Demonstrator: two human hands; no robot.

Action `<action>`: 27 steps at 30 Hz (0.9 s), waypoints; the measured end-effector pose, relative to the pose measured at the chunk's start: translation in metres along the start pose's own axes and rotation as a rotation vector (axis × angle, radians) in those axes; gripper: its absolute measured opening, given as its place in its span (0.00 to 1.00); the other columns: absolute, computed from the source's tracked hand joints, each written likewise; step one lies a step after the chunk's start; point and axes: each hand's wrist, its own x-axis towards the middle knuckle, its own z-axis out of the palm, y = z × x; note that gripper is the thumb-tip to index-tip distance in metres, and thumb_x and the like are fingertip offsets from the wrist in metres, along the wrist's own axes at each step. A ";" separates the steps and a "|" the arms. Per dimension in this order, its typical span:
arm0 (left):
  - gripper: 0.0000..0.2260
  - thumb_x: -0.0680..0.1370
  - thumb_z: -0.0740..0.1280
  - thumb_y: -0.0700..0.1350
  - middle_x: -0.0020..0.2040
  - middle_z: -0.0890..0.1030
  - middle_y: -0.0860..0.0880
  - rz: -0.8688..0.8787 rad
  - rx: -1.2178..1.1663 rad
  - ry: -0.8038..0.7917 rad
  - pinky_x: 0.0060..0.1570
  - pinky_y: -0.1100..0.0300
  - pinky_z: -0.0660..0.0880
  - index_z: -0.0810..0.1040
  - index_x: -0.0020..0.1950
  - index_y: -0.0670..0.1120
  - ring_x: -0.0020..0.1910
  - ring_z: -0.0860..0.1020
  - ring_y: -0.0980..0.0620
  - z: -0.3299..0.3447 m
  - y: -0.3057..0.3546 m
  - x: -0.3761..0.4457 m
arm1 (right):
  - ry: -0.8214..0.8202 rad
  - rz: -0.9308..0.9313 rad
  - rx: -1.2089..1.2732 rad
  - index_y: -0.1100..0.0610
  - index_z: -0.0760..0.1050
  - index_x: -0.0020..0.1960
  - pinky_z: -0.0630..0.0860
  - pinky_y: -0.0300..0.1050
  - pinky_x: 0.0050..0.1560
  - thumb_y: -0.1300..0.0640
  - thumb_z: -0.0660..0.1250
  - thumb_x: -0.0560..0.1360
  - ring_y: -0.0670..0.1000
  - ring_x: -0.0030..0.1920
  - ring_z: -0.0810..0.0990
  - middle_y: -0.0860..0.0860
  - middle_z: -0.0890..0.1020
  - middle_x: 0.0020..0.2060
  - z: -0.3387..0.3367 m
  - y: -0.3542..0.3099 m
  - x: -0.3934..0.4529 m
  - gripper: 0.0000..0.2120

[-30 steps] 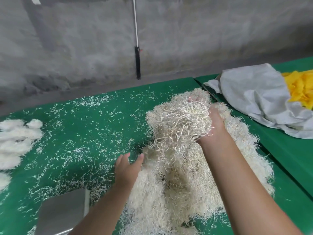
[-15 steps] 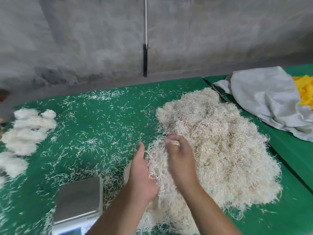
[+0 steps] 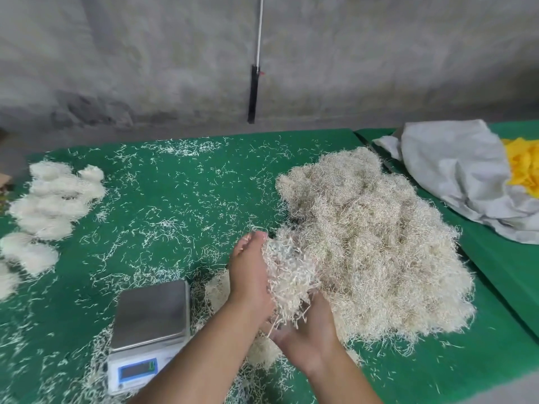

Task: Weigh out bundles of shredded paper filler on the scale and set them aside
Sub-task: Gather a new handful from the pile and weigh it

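A large heap of cream shredded paper [image 3: 376, 240] lies on the green table [image 3: 180, 199]. At its near-left edge I hold a handful of shredded paper [image 3: 287, 272] between both hands. My left hand [image 3: 249, 275] presses its flat palm and straight fingers against the handful's left side. My right hand [image 3: 310, 333] cups it from below, with the fingers buried in the strands. The scale [image 3: 151, 313] stands just left of my left forearm. Its steel pan is bare and its display [image 3: 139, 371] faces me. Several finished white bundles [image 3: 55, 199] sit at the far left.
Loose strands litter the green cloth around the scale and between the heaps. A crumpled grey cloth [image 3: 455, 176] with yellow material [image 3: 522, 167] lies on the neighbouring table at right. A concrete wall with a black-handled pole [image 3: 253, 91] stands behind.
My right hand came down from high over the heap to its near edge. Both hands now close around a handful there. The view has shifted, bringing the scale and the left bundles further in.
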 end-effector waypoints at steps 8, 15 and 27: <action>0.31 0.73 0.59 0.33 0.75 0.62 0.57 0.808 1.382 -0.132 0.69 0.55 0.64 0.70 0.72 0.57 0.75 0.60 0.55 -0.049 -0.053 -0.035 | -0.130 -0.093 -0.188 0.60 0.75 0.73 0.67 0.61 0.77 0.29 0.63 0.79 0.60 0.69 0.79 0.59 0.83 0.66 0.017 0.015 -0.012 0.38; 0.12 0.85 0.61 0.48 0.67 0.75 0.61 0.293 0.861 -0.359 0.58 0.56 0.75 0.74 0.63 0.66 0.61 0.76 0.62 -0.066 -0.029 -0.042 | 0.051 -0.269 -0.357 0.64 0.84 0.53 0.86 0.58 0.43 0.39 0.71 0.77 0.58 0.41 0.88 0.59 0.86 0.40 0.031 0.024 -0.006 0.26; 0.23 0.82 0.64 0.63 0.59 0.85 0.42 -0.570 -0.308 -0.007 0.51 0.43 0.81 0.81 0.64 0.47 0.57 0.84 0.39 -0.106 0.001 -0.038 | -0.008 -0.569 -1.017 0.42 0.81 0.49 0.73 0.47 0.50 0.48 0.60 0.86 0.38 0.41 0.78 0.43 0.83 0.47 0.062 0.072 0.000 0.12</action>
